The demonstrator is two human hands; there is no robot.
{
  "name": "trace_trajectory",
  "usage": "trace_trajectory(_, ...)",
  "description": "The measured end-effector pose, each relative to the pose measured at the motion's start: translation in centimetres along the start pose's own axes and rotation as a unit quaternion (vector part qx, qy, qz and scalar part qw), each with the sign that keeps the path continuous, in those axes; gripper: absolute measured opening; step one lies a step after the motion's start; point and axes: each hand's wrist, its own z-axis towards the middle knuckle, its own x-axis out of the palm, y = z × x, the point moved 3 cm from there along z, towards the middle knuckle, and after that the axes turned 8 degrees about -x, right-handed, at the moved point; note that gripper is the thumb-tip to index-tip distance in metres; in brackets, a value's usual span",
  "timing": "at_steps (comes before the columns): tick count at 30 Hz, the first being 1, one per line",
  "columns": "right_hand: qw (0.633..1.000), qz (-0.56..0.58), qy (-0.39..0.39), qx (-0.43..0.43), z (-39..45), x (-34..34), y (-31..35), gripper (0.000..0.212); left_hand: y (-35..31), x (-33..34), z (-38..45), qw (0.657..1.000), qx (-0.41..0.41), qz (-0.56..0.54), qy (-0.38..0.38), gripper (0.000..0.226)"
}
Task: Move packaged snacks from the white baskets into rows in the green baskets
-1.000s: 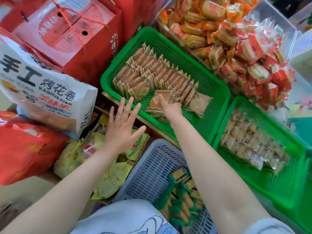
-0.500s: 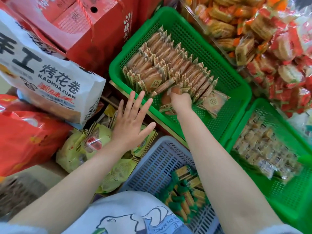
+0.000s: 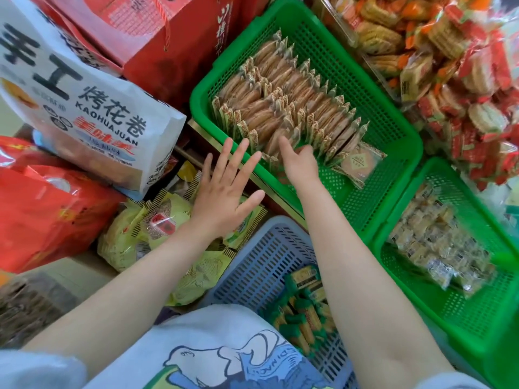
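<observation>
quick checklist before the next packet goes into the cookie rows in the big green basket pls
1. Right hand at the near end of the cookie rows: ok, fingers pressed into the packets there.
2. Right hand free for the next packet: cannot tell, the fingertips are hidden among the wrappers.
3. Left hand free: ok, open with fingers spread, holding nothing, beside the green basket rim.
4. Rows standing on edge: ok, two tight rows.
5. Strays to tidy: not ok, one loose packet lies flat at the end of the right row.
6. Floor space left in the basket: ok, bare mesh shows near the hand.
</observation>
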Motion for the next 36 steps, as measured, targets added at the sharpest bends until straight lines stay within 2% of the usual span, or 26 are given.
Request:
trace_trajectory(4, 0.997, 0.051, 0.014, 0.052, 0.6, 0.3, 0.4, 0.107, -0.1, 0.0, 0.0, 1.0, 0.003, -0.003, 0.002, 0.069)
trace_trajectory(7, 0.994, 0.092, 0.032, 0.04, 1.0, 1.0, 1.8, 0.12, -0.1, 0.1, -0.1, 1.0, 0.007, -0.009, -0.002, 0.069)
trace_trajectory(11, 0.999, 0.029, 0.031, 0.017, 1.8, 1.6, 2.8, 0.101, 0.0, 0.1, 0.0, 1.0, 0.009, -0.015, -0.008, 0.068)
trace_trajectory(15, 0.999, -0.006, 0.041, 0.018, 1.9, 1.4, 3.7, 0.098, 0.2, 0.3, 0.0, 1.0, 0.014, -0.006, -0.01, 0.068)
trace_trajectory(19, 0.995, -0.017, 0.089, -0.029, 0.2, 0.7, 2.6, 0.097, 0.2, 0.2, 0.0, 1.0, 0.008, 0.011, 0.003, 0.07)
trace_trajectory(22, 0.993, -0.032, 0.091, -0.062, -2.4, -0.8, 0.6, 0.088, -0.2, -0.1, -0.2, 1.0, 0.01, 0.015, 0.004, 0.069)
trace_trajectory(24, 0.993, -0.035, 0.069, -0.088, -4.7, -2.6, -1.0, 0.075, -0.5, -0.4, -0.4, 1.0, 0.012, 0.026, 0.006, 0.07)
trace_trajectory(28, 0.99, 0.004, -0.02, -0.138, -10.5, -7.6, -4.7, 0.034, -2.2, -2.0, -0.8, 0.996, -0.029, 0.07, 0.046, 0.079)
trace_trajectory(30, 0.985, 0.045, -0.083, -0.146, -13.6, -10.3, -7.4, 0.025, -4.7, -3.3, -1.4, 0.997, -0.035, 0.048, 0.051, 0.068)
trace_trajectory(32, 0.98, 0.077, -0.131, -0.13, -16.4, -12.4, -11.2, 0.023, -8.1, -3.7, -3.2, 0.998, 0.004, -0.023, 0.054, 0.05)
trace_trajectory(34, 0.982, 0.084, -0.15, -0.082, -18.5, -13.2, -16.2, 0.023, -11.1, -2.4, -5.7, 0.987, 0.011, -0.091, 0.132, 0.039)
trace_trajectory(36, 0.987, 0.083, -0.135, -0.006, -20.1, -12.8, -21.9, 0.022, -13.3, 0.5, -8.5, 0.964, -0.006, -0.1, 0.247, 0.033)
